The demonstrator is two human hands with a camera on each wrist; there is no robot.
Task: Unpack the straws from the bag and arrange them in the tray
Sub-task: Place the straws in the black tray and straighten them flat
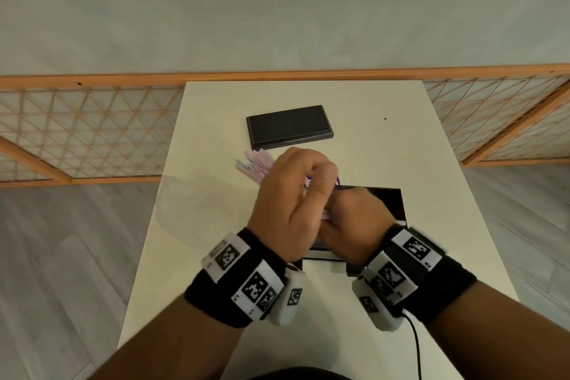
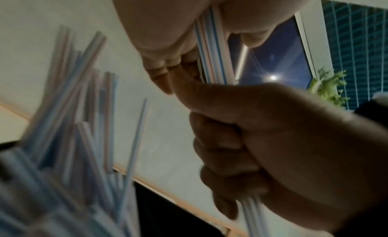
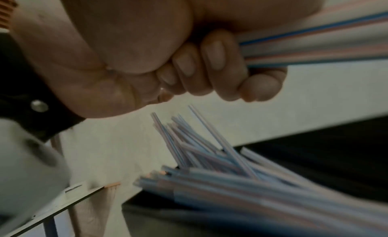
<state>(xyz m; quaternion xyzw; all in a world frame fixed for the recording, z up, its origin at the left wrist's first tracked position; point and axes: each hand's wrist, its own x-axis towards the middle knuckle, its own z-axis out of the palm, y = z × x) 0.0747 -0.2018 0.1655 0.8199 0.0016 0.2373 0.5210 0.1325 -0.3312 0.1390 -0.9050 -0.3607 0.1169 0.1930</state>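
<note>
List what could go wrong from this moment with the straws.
1. Both the left hand and the right hand grip one small bunch of straws; if they pull apart, some may slip loose.
2. The loose fan of straws overhangs the near tray's edge and may roll onto the table.

blk wristbands (image 1: 234, 296), b/w marker tags, cable (image 1: 416, 345)
</note>
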